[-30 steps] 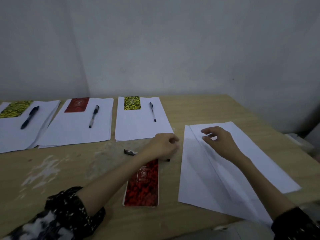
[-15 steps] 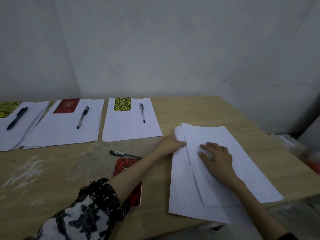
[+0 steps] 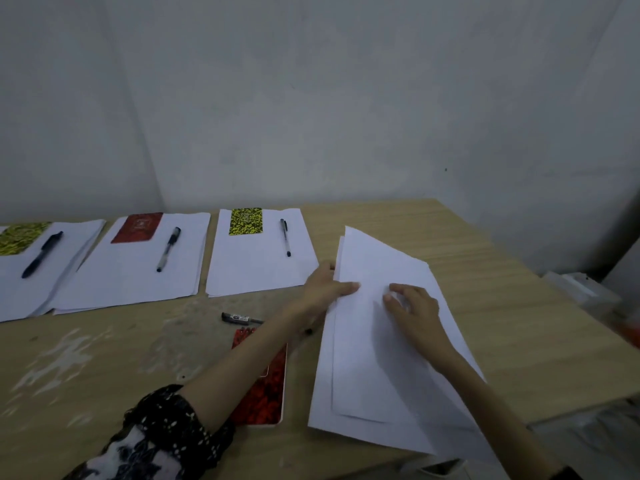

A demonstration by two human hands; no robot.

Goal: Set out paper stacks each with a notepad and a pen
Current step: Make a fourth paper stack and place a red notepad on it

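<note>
While the fourth paper stack (image 3: pixel 374 358) lies skewed at the 4 o'clock part of the desk (image 3: pixel 485 271), both hands work on it. Left hand (image 3: pixel 329 285): at the stack's left edge, thumb laid over the top sheet and fingers hidden behind the edge, apparently pinching the sheets to hold them for squaring. Right hand (image 3: pixel 412 306): on top of the sheets, fingers loosely bent and pressing down, holding nothing, seemingly to keep the pile from sliding. Several sheets are fanned out of line, so the stack is judged not yet tidy.

Just left of the stack, at 6 o'clock, a red notepad (image 3: pixel 263 386) lies on the desk, partly covered by the left forearm; a loose pen (image 3: pixel 240 318) lies just beyond it. Both sit off any paper, probably waiting to be placed on this stack once it is aligned.

Along the far edge, from 12 o'clock round to 9 o'clock, three finished sets lie side by side: a stack (image 3: pixel 259 261) bearing a yellow notepad (image 3: pixel 246 221) and a pen (image 3: pixel 285 237); a stack (image 3: pixel 138 271) bearing a red notepad (image 3: pixel 136 227) and a pen (image 3: pixel 168 248); and a stack (image 3: pixel 24 289), cut by the frame, bearing a yellow notepad (image 3: pixel 19 237) and a dark pen (image 3: pixel 41 254). In each, notepad sits at the far left corner and pen to its right.
</note>
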